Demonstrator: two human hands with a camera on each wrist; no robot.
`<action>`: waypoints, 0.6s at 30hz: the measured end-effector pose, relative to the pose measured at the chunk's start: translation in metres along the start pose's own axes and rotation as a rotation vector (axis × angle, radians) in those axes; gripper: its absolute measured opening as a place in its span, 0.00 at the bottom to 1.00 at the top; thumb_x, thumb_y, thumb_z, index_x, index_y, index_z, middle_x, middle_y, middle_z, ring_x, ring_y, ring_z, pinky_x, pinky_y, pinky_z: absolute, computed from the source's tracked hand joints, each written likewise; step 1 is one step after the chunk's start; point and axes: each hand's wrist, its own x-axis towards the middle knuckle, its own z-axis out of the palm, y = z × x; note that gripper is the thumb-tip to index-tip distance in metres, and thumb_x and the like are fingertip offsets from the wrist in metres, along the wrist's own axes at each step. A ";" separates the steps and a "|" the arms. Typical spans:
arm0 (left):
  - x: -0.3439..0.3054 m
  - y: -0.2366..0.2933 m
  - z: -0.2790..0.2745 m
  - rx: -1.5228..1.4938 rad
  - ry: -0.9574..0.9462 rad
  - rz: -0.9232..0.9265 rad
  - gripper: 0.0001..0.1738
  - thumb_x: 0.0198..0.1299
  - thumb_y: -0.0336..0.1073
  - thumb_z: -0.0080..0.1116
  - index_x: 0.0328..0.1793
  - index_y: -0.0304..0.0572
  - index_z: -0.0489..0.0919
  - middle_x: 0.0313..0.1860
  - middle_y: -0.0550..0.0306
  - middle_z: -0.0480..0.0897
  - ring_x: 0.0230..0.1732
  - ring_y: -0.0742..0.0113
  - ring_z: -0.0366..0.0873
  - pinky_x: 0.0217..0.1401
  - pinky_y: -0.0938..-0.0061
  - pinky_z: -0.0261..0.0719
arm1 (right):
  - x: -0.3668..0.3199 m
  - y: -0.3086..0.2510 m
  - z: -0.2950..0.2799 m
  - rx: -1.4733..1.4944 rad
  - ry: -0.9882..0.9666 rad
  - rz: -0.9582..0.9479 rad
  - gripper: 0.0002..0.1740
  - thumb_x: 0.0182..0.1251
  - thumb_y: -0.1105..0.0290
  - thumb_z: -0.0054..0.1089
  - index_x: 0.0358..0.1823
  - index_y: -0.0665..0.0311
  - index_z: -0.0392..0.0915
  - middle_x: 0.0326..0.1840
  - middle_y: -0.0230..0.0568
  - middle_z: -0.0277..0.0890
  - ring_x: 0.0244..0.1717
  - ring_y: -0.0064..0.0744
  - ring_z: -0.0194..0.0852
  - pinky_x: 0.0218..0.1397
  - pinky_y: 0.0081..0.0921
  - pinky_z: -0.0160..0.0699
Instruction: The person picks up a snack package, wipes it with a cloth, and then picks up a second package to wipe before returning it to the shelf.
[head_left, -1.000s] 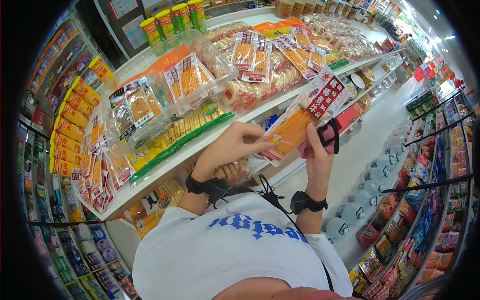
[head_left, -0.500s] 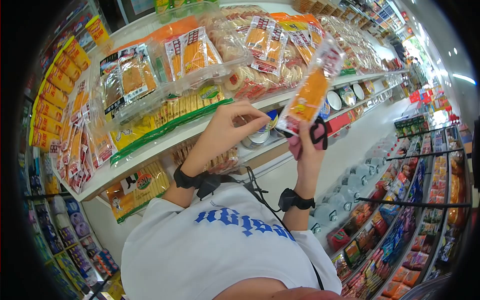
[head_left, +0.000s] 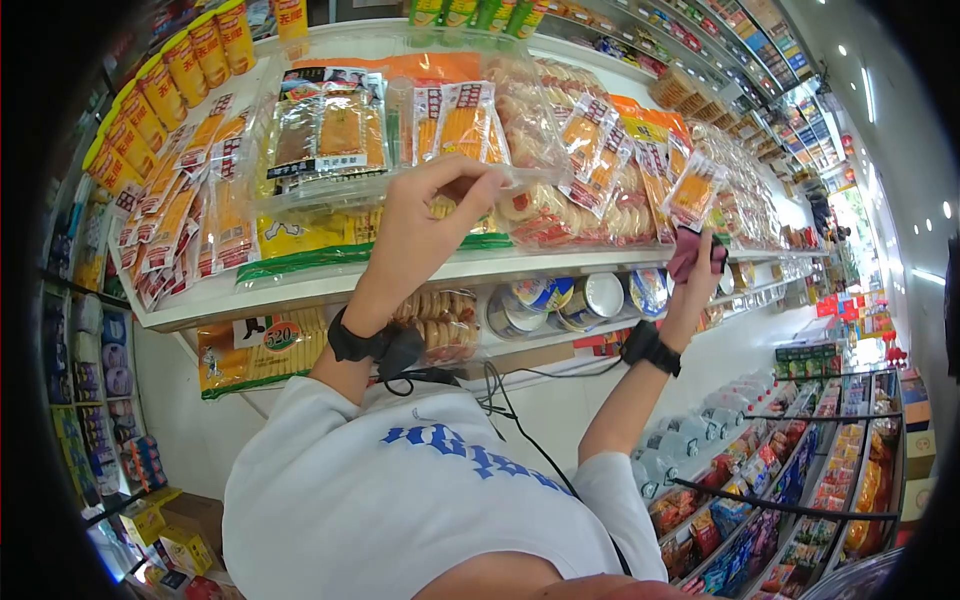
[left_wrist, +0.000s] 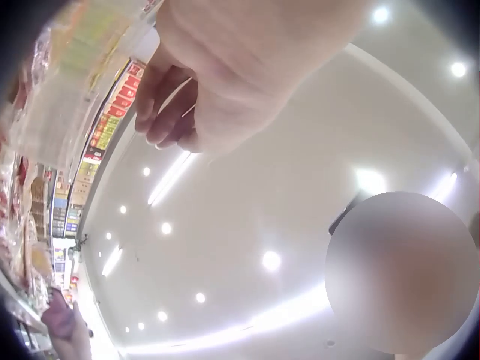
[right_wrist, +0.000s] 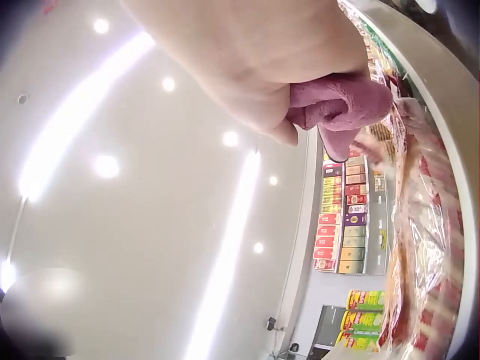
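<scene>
In the head view the right hand (head_left: 690,290) grips a pink cloth (head_left: 684,252) at the shelf's front edge. Just beyond the cloth is a packet of orange strips (head_left: 694,188), among other packets; whether the fingers still touch it cannot be told. The right wrist view has the cloth (right_wrist: 341,105) bunched under the right hand (right_wrist: 277,52). The left hand (head_left: 425,230) hovers before a clear plastic box (head_left: 535,180), thumb near the bent forefinger, holding nothing. Its fingers hang loosely curled in the left wrist view (left_wrist: 225,82).
Yellow canisters (head_left: 160,95) line the left of the white shelf (head_left: 330,292), beside piled packets (head_left: 165,225). Round tins (head_left: 590,300) stand on the level below. Water bottles (head_left: 690,440) are on the floor near a snack rack (head_left: 790,480) at right. Cables hang before the shirt.
The right hand has moved outward to the right over the shelf with the cloth, and the raised packet is now down among the others. The left hand has moved away from the packet. The view has shifted.
</scene>
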 end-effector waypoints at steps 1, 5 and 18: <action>0.004 0.001 -0.003 0.083 0.057 0.075 0.08 0.69 0.30 0.59 0.45 0.32 0.85 0.35 0.60 0.84 0.33 0.77 0.78 0.40 0.79 0.77 | -0.008 0.003 -0.005 0.019 0.026 -0.029 0.09 0.68 0.69 0.69 0.44 0.60 0.78 0.37 0.31 0.81 0.34 0.21 0.82 0.32 0.16 0.79; 0.027 -0.004 -0.011 0.443 0.221 0.253 0.09 0.65 0.33 0.62 0.44 0.32 0.84 0.33 0.50 0.82 0.35 0.58 0.82 0.40 0.70 0.79 | -0.055 0.013 -0.026 0.161 0.037 0.093 0.13 0.68 0.72 0.67 0.52 0.62 0.78 0.51 0.35 0.81 0.52 0.25 0.80 0.54 0.22 0.81; 0.113 -0.102 0.018 0.941 -0.347 -0.232 0.30 0.74 0.55 0.40 0.46 0.34 0.84 0.37 0.35 0.84 0.42 0.39 0.83 0.51 0.52 0.79 | -0.162 -0.023 -0.024 0.425 -0.008 0.309 0.20 0.69 0.72 0.58 0.61 0.70 0.74 0.60 0.42 0.78 0.61 0.36 0.76 0.64 0.37 0.74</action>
